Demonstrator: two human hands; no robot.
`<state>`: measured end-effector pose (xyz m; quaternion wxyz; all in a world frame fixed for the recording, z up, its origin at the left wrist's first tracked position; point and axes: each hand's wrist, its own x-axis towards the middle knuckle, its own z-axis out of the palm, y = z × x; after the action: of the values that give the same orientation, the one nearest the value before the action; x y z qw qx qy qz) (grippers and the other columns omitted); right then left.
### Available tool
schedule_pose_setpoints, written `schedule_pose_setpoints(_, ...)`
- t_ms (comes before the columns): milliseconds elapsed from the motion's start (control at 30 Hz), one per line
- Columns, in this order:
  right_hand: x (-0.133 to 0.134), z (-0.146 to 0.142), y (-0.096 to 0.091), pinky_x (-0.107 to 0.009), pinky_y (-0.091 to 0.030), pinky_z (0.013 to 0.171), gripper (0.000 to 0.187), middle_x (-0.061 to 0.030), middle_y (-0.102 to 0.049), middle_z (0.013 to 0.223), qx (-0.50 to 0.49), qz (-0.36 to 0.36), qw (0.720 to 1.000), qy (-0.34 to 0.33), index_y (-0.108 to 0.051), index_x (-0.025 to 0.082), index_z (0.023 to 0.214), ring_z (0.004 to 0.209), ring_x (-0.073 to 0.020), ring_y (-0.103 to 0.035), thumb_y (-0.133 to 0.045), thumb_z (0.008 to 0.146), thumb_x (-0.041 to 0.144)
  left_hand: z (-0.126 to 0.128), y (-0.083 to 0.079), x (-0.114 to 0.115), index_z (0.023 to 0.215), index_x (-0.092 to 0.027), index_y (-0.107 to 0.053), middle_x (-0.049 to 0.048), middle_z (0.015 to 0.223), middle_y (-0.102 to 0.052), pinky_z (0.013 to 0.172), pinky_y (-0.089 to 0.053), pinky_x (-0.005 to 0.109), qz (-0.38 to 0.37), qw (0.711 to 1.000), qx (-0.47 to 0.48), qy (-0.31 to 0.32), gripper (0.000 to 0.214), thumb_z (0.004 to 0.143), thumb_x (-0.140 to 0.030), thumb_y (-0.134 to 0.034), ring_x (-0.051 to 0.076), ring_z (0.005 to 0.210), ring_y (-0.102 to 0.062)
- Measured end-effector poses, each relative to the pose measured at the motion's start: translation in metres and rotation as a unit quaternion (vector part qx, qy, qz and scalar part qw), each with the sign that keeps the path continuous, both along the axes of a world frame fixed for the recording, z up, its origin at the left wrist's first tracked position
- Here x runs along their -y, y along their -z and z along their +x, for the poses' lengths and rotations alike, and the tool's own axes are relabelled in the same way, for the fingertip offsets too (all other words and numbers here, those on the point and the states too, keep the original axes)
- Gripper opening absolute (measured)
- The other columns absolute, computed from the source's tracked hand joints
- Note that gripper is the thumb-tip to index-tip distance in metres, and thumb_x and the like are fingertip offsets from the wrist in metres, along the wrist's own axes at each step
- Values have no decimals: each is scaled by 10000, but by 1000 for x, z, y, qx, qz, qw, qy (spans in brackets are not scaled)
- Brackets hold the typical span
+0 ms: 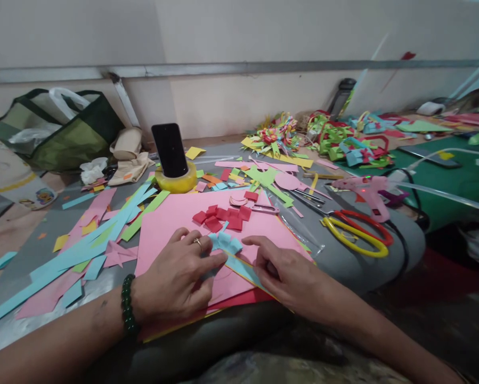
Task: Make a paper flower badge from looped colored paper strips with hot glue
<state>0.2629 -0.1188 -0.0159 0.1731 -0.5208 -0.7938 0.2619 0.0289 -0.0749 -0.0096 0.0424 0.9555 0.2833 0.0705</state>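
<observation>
Over a stack of pink paper (165,213), a light blue paper strip (241,268) with an orange-yellow edge slants between both hands. Folded light blue paper pieces (227,242) sit at its upper end. My left hand (179,272), wearing a ring and a green bead bracelet, is closed on the strip, its index fingertip pressing there and other fingers beside the folded pieces. My right hand (289,269) has its thumb and curled fingers on the strip's lower part, index finger pointing toward the blue pieces. Just beyond lie several small folded red paper pieces (223,214).
A phone (170,149) stands in a yellow tape roll (179,180). Scissors (359,234) and a pink glue gun (369,192) lie right. Paper strips (79,250) cover the left side. Paper decorations (277,133) are piled behind; a green bag (67,133) stands back left.
</observation>
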Motion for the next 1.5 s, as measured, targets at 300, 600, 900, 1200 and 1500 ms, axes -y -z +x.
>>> schedule_pose_setpoints(300,-1,11,-7,-232,-395,597,378,23,-577,737,-56,-32,998,28,-447,176,1265,625,-111,-508,-427,968,408,-2,1,2,1138,-237,-593,62,930,-541,809,-319,448,-12,1000,6,9,400,764,-201,-454,239,831,-463)
schedule_pose_setpoints(600,-2,11,1,-229,-378,568,373,34,-547,689,-42,-13,998,44,-449,189,1260,605,-114,-498,-412,978,429,-1,0,3,1141,-239,-585,61,915,-530,833,-320,456,-1,1000,-7,0,394,775,-212,-440,237,821,-455)
schedule_pose_setpoints(900,0,11,-2,-244,-411,590,355,14,-594,716,12,-3,999,45,-480,185,1240,644,-127,-548,-406,976,411,0,-3,5,1145,-237,-584,69,928,-536,840,-329,465,4,1000,-21,0,384,791,-219,-436,248,843,-476)
schedule_pose_setpoints(1200,-1,-10,-16,-313,-395,707,330,-80,-594,944,191,152,965,-97,-661,230,1080,893,-212,-501,-450,891,63,1,-4,5,1106,-236,-591,61,903,-535,856,-333,469,-6,1000,-11,2,368,768,-199,-449,247,843,-486)
schedule_pose_setpoints(1500,-11,-22,-11,-325,-339,674,270,-83,-566,897,224,154,956,-108,-686,210,1013,838,-205,-459,-477,898,83,-3,-5,6,999,-211,-598,66,916,-550,932,-308,497,-6,1000,8,4,276,755,-215,-469,247,869,-490)
